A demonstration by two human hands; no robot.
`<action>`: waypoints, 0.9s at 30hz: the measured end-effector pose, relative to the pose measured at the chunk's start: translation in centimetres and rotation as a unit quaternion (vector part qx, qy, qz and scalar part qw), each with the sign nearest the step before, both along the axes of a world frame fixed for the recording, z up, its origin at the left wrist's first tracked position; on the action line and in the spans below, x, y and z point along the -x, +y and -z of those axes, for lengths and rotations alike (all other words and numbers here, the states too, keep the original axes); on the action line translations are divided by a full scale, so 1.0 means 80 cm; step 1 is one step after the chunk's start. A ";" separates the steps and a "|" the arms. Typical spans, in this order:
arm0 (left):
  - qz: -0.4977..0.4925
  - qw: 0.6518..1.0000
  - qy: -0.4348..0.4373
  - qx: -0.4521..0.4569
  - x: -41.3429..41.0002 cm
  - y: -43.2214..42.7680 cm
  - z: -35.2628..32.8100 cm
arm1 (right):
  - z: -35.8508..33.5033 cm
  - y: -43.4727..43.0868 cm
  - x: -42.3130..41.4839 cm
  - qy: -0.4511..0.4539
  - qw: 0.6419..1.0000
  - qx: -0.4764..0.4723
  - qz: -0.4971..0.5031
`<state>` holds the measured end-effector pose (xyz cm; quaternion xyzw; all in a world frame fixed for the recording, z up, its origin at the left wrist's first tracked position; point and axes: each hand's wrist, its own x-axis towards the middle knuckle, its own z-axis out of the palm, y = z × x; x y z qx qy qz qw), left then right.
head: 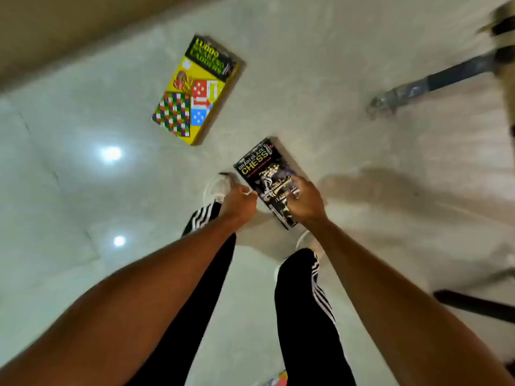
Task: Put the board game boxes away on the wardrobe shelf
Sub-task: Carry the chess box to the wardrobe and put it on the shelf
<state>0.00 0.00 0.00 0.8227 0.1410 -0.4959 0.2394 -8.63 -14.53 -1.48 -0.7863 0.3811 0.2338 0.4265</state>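
At frame centre the chess box (267, 181) is gripped along both long edges, right hand (305, 203) spread over its cover, left hand (239, 203) curled at its side, presumably for lifting, while the ludo box (195, 90) lies flat on the floor (69, 162) in the upper middle of the frame

Dim, warm indoor light. Two white glare spots on the glossy floor (83, 190), well left of the fingers (291, 195). Soft shadow spreading right of the fingers. Motion blur throughout, worst at the right and top edges. Strong wide-angle stretching of both forearms toward the bottom corners.
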 end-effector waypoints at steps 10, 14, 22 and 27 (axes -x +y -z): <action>-0.292 0.954 0.069 -0.025 0.090 -0.040 0.248 | 0.260 -0.035 0.016 0.113 0.988 0.061 -0.088; -0.362 0.930 0.058 0.027 0.087 -0.051 0.237 | 0.260 -0.042 0.011 0.085 0.995 0.019 -0.056; -0.310 0.947 -0.008 0.089 0.014 -0.059 0.018 | 0.046 -0.076 -0.033 0.000 0.999 -0.028 0.017; -0.256 0.956 -0.049 0.133 -0.038 -0.055 -0.223 | -0.213 -0.082 -0.059 -0.033 0.999 -0.018 0.019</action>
